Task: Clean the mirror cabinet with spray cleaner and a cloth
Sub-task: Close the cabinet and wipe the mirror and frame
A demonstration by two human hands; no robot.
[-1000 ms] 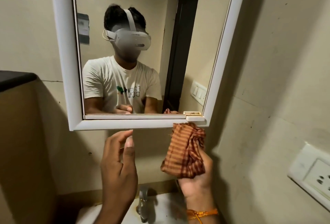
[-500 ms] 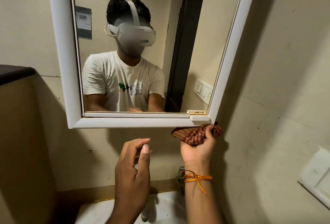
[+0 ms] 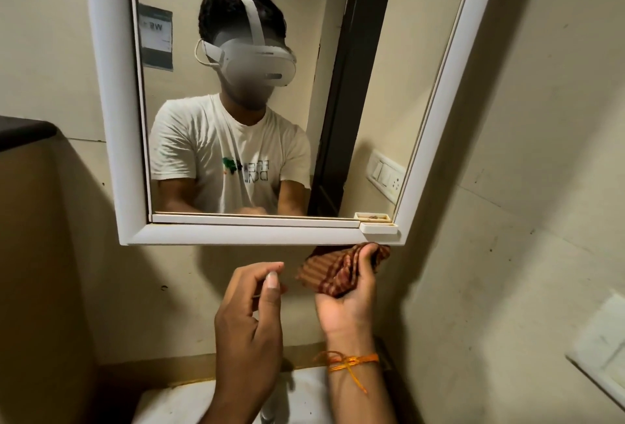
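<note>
Right hand (image 3: 348,291) grips cloth (image 3: 329,269) | cabinet frame (image 3: 236,234) hides cloth top

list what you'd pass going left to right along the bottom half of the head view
dark ledge → left hand → checked cloth → right hand holding it under the mirror cabinet's corner → white wall socket

sink (image 3: 314,389): white, bottom centre | wall socket (image 3: 602,352): right wall | dark ledge (image 3: 23,129): left
</note>
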